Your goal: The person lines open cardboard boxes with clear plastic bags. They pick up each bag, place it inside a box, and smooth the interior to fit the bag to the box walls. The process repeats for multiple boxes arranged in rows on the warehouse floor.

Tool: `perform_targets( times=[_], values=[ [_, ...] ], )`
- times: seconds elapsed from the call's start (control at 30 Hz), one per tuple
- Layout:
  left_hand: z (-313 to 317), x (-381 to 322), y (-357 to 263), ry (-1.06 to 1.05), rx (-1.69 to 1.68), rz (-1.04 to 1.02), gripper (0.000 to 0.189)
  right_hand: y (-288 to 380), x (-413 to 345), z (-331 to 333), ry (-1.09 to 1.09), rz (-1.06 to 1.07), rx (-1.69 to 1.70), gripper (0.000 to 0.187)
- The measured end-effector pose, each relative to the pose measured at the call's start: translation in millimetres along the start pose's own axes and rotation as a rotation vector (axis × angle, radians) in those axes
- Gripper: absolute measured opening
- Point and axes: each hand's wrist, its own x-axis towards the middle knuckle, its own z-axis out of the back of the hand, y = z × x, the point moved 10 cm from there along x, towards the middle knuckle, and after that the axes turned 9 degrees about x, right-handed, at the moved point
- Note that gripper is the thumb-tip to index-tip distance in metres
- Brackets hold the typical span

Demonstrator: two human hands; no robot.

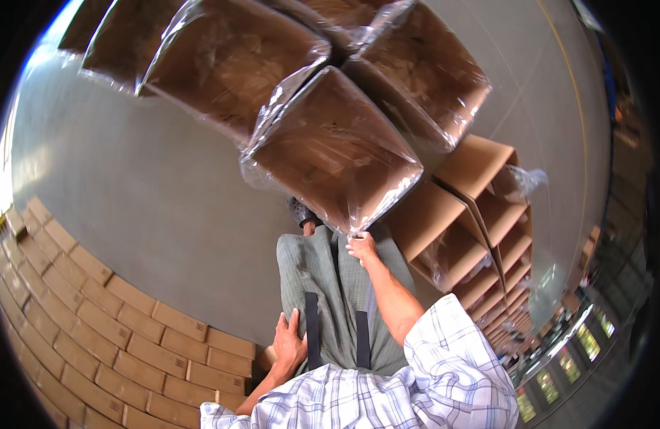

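Note:
Right in front of my knees is an open cardboard box [338, 145] with a clear plastic liner [263, 171] folded over its rim. At the box's near corner, my right hand [363, 248] pinches the liner's edge between thumb and fingers. My left hand [290, 341] hangs beside my left thigh with its fingers loosely apart and holds nothing. A piece of cardboard [265, 358] shows just behind that hand; whether they touch is unclear. Grey trousers [308, 268] cover my legs, and one dark shoe [299, 212] peeks out beside the box.
More lined open boxes [239, 69] stand beyond, with another [421, 75] at the upper right. Open boxes without visible folded-over liners [432, 220] are stacked sideways at my right, some with plastic inside. Closed cartons [142, 343] form a wall at lower left. Grey floor [164, 198] lies between.

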Motion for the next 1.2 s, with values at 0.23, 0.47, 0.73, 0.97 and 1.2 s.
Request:
perform_targets(
  times=[0.23, 0.47, 0.73, 0.97, 1.2],
  values=[
    [-1, 0, 1, -0.028, 0.172, -0.117, 0.067, -10, -40, -30, 0.395, 0.102, -0.004, 0.063],
    [-23, -6, -3, -0.138, 0.423, -0.332, 0.053, -69, -53, 4, 0.370, 0.224, 0.271, 0.052],
    [-92, -23, -8, -0.129, 0.537, -0.337, 0.046, -233, -49, 191, 0.102, 0.325, 0.459, 0.043],
    [-131, -52, -62, -0.203, 0.672, -0.300, 0.039, -403, -42, 359, -0.214, 0.239, 0.597, 0.031],
    [-176, -106, -141, -0.171, 0.616, -0.562, 0.034, -369, -27, 444, -0.551, 0.508, 0.433, 0.040]
  ],
)
